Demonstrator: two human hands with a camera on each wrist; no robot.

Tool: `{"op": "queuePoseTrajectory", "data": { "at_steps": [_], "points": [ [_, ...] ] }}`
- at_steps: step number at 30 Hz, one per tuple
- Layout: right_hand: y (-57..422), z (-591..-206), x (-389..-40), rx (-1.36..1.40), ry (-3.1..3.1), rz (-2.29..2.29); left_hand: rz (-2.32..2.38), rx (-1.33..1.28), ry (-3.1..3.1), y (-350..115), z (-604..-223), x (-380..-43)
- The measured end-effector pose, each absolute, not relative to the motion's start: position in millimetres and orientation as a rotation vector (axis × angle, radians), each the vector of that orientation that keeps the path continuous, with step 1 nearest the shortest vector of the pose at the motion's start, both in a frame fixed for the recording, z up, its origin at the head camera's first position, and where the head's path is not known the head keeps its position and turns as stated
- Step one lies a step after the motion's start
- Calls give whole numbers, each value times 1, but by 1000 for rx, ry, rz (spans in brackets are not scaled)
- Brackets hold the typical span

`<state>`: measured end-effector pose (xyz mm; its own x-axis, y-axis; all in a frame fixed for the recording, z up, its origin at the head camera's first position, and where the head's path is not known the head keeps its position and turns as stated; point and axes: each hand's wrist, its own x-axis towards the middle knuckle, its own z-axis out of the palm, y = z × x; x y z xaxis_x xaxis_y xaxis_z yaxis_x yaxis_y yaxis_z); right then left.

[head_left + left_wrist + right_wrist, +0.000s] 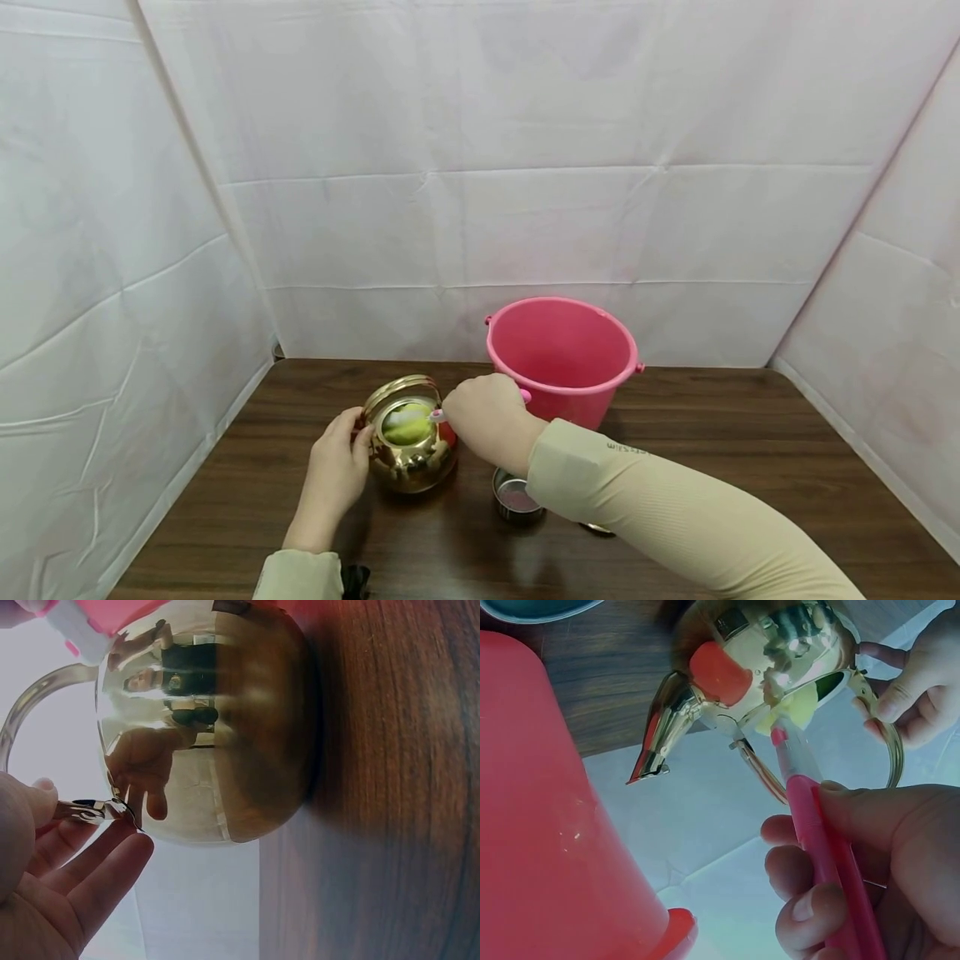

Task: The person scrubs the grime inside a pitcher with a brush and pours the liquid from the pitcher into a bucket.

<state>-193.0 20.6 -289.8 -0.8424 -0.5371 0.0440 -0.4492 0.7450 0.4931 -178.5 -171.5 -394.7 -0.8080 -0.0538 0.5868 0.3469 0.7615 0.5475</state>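
Observation:
A shiny gold kettle [412, 468] with a raised hoop handle stands lidless on the table, its spout [664, 735] pointing toward the bucket. At the left side of the opening, my left hand [333, 467] pinches the foot of the kettle handle [75, 811] between thumb and fingers. My right hand [487, 421] grips the pink handle [829, 859] of a sponge brush, fingers curled round it and the thumb along the top. The yellow-green sponge head [407, 427] sits in the kettle's mouth, its lower part hidden inside.
Behind my right hand stands a pink bucket [588, 408]. A small round metal bowl [517, 500] lies near my right forearm, whose sleeve mostly covers a gold-edged item [598, 529]. White sheeting [525, 225] closes off the back and sides of the wooden table [712, 433].

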Motion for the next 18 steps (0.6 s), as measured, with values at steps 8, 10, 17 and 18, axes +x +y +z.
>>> {"op": "queuePoseTrajectory", "data": {
  "at_steps": [8, 10, 17, 18],
  "points": [
    [19, -289, -193, 825, -2745, -693, -893, -230, -2373, -170, -394, -178],
    [19, -288, -192, 825, -2749, -691, -904, -231, -2393, -170, -393, -177],
    [17, -288, -192, 825, -2757, -695, -922, -224, -2436, -171, -391, -178],
    [16, -288, -192, 827, -2757, -694, -922, -227, -2433, -171, -391, -178]
  ]
}}
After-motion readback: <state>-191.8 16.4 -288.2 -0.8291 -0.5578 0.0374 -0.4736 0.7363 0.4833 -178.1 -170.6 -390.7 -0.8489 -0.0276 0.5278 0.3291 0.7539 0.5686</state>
